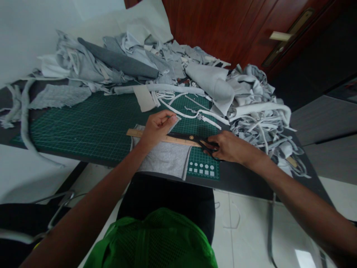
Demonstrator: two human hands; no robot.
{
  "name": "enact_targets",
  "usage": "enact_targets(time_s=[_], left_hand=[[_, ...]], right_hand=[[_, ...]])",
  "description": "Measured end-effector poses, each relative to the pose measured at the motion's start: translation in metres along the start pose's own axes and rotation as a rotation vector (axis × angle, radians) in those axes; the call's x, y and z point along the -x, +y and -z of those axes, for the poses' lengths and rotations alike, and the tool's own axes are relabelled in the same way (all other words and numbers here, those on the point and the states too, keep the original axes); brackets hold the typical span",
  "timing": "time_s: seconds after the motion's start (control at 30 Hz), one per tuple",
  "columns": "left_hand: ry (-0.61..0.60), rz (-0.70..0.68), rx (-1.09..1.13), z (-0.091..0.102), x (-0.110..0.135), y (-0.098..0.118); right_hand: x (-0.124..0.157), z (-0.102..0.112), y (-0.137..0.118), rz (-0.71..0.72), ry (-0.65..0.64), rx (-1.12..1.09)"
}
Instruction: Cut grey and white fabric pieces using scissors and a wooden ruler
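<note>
A piece of grey fabric (pixel 164 160) lies at the table's front edge, partly on the green cutting mat (pixel 69 123). Across its upper part runs a wooden ruler (pixel 178 140). My right hand (pixel 225 146) is closed round the handles of black scissors (pixel 195 137), whose blades point left along the ruler. Above the ruler, my left hand (pixel 158 128) pinches a narrow grey fabric strip (pixel 174 124) between thumb and fingers. The far ends of the blades are close to that strip; whether they touch it I cannot tell.
Heaps of grey and white fabric scraps (pixel 178 59) line the back of the table, with another pile (pixel 256 108) on the right. White cords (pixel 178 108) and a beige fabric piece (pixel 144 98) lie on the mat. A long fabric tube (pixel 25 119) hangs over the left front edge.
</note>
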State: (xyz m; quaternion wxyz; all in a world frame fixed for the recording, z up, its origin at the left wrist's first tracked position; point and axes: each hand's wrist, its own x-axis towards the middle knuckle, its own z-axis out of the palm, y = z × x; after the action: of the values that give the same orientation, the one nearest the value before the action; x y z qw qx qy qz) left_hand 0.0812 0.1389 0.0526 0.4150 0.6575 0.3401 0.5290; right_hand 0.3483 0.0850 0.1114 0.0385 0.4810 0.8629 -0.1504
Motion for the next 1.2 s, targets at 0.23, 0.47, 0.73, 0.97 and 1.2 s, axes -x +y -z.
enact_targets(time_s=[0.23,0.47,0.73,0.97,1.2], left_hand=[[0.032,0.015,0.049,0.0,0.0,-0.001],[0.033,-0.023,0.015,0.0,0.0,-0.003],[0.028,-0.014,0.067,0.0,0.001,-0.005],[0.024,-0.007,0.072,0.001,0.0,-0.008],[0.07,0.04,0.219,0.002,-0.003,-0.009]], right_hand=[[-0.002,0.003,-0.007,-0.022,-0.026,0.027],[-0.01,0.002,-0.018,-0.05,-0.02,0.1],[-0.012,0.004,-0.021,-0.048,-0.036,0.092],[-0.013,-0.004,-0.016,-0.017,0.004,0.102],[-0.012,-0.003,-0.014,-0.011,0.032,0.089]])
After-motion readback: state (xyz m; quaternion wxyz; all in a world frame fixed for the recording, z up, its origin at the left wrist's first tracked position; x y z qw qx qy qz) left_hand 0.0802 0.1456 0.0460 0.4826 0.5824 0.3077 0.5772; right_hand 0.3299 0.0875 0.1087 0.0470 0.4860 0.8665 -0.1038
